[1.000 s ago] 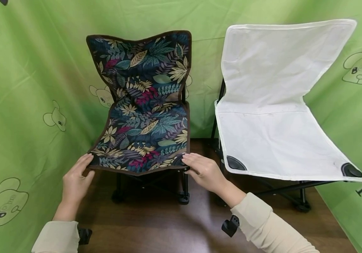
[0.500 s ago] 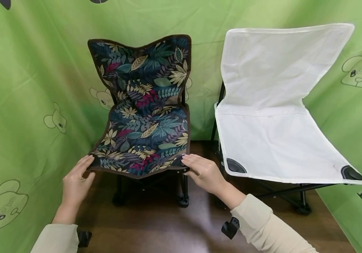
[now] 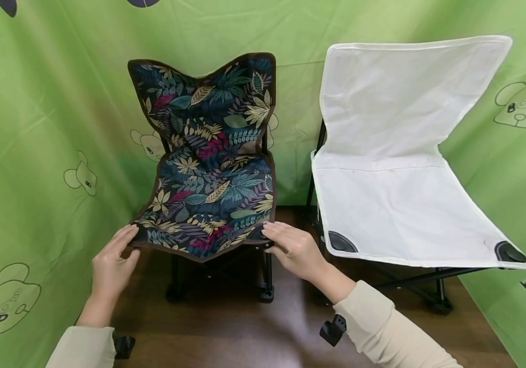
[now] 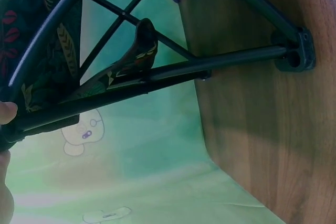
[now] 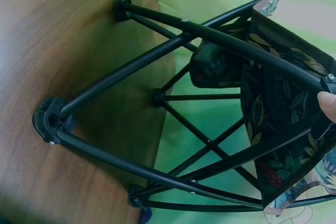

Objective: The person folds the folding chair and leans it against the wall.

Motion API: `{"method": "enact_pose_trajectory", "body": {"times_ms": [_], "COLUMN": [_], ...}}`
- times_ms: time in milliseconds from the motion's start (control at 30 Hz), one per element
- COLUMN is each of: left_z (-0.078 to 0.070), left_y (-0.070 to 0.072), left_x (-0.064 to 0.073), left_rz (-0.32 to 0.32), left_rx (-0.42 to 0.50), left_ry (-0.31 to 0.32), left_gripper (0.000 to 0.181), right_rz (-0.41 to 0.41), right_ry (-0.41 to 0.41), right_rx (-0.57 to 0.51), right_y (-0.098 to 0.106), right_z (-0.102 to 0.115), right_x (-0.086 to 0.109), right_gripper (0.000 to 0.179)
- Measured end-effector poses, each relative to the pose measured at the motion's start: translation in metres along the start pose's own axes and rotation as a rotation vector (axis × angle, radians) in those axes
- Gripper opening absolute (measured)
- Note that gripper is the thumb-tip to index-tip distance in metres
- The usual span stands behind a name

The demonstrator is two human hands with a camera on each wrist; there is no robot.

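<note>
L hand [image 3: 112,266] & R hand [image 3: 297,250] each pinch a front corner of the patterned chair [image 3: 205,163], on floor [image 3: 226,335] just L of the white chair [image 3: 387,199]. Seat [image 3: 208,220] sags; uneven pull could prob. tip chair or nip fingers [image 3: 121,239] in frame [image 5: 126,75]. White chair & green curtain [image 3: 24,194] limit side room.

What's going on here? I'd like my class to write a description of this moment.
A person's left hand and right hand each grip a front corner of the leaf-patterned chair, one on either side. The chair stands unfolded on the brown floor, and the front edge of its seat dips between the two corners. To its right, the white chair also stands unfolded, with neither hand on it. Green printed cloth hangs behind both chairs.
</note>
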State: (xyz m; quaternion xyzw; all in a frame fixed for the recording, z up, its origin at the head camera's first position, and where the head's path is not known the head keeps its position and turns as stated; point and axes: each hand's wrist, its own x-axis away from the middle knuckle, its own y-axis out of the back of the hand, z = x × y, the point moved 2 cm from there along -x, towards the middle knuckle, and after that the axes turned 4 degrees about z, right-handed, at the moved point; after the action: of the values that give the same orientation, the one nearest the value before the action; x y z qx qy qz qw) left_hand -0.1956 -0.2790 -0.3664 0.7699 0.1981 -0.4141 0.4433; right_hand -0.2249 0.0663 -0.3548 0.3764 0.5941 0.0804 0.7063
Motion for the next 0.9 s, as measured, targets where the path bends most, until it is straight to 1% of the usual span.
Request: {"method": "enact_pose_trajectory", "body": {"times_ms": [100, 367, 533, 633, 767, 900], "left_z": [-0.001, -0.001, -0.002, -0.003, -0.006, -0.008], "left_y": [0.000, 0.000, 0.000, 0.000, 0.001, 0.001], "left_x": [-0.002, -0.005, -0.007, -0.009, -0.012, -0.016], "left_rz": [-0.001, -0.031, -0.029, -0.012, -0.021, -0.051], "left_rx": [0.003, 0.026, 0.020, 0.013, 0.025, 0.052], "left_ry": [-0.003, -0.014, -0.024, -0.014, -0.013, -0.023], "left_gripper": [0.049, 0.049, 0.050, 0.046, 0.043, 0.046], "right_rz": [0.001, 0.008, 0.014, 0.020, 0.017, 0.012], "right_ry": [0.001, -0.012, -0.017, -0.022, -0.018, -0.016], "right_rx": [-0.006, -0.008, -0.014, -0.018, -0.018, -0.020], "right_y": [0.001, 0.003, 0.005, 0.006, 0.007, 0.008], "right_z": [0.000, -0.001, -0.001, -0.001, -0.002, -0.002], "right_x": [-0.003, -0.011, -0.015, -0.017, -0.021, -0.024], "right_gripper": [0.038, 0.038, 0.038, 0.038, 0.038, 0.038]}}
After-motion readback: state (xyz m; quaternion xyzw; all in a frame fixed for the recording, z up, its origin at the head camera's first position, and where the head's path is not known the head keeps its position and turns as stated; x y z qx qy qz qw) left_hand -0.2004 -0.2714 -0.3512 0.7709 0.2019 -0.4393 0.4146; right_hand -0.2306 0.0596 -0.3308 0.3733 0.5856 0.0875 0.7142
